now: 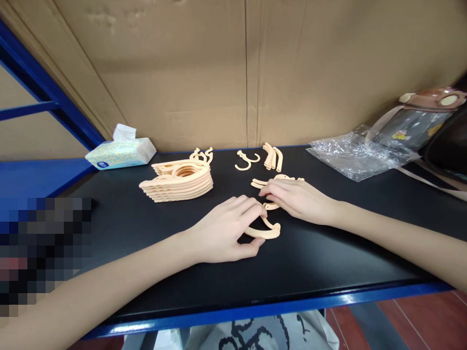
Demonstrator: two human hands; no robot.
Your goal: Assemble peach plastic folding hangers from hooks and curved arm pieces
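Note:
My left hand (231, 228) is closed around a cream plastic hanger piece (265, 234), whose curved end sticks out to the right between thumb and fingers. Beside it, my right hand (297, 198) has its fingers bent together over a small curved cream hanger arm (272, 206); the palm partly hides it. Just beyond the right fingers lie more hanger parts (258, 183), partly covered by the hand. To the left, several folded hangers (178, 184) are stacked, with their hooks (201, 155) pointing to the back.
Loose hooks (248, 160) and several curved arms (273, 158) lie at the back of the black table (317, 262). A tissue pack (122, 153) stands back left. At right are a clear plastic bag (359, 155) and a strapped bottle (412, 121). Cardboard (182, 73) walls the back.

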